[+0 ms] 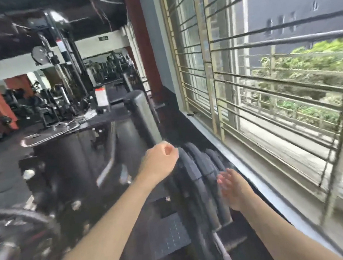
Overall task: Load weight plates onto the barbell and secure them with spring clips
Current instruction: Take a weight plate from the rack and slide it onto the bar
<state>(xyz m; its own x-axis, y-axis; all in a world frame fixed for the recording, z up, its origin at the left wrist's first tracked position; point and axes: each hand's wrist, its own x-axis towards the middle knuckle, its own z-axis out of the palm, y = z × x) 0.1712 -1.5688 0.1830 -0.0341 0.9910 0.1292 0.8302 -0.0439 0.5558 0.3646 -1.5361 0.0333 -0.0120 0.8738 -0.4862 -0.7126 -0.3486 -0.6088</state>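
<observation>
Blurred left hand (162, 162) on plate (190, 171), fingers hidden, right hand (235, 189) beside

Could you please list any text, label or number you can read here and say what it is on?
No text can be read.
Green sign on the far wall: too small and blurred.
White and red label on the machine: blurred.
Weight plates on the rack: no markings legible.

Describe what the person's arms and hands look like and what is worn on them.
Both forearms are bare up to the frame's edge: no sleeves show. The left hand and right hand wear no gloves. No watch, wristband or ring can be seen, though the picture is blurred.
</observation>
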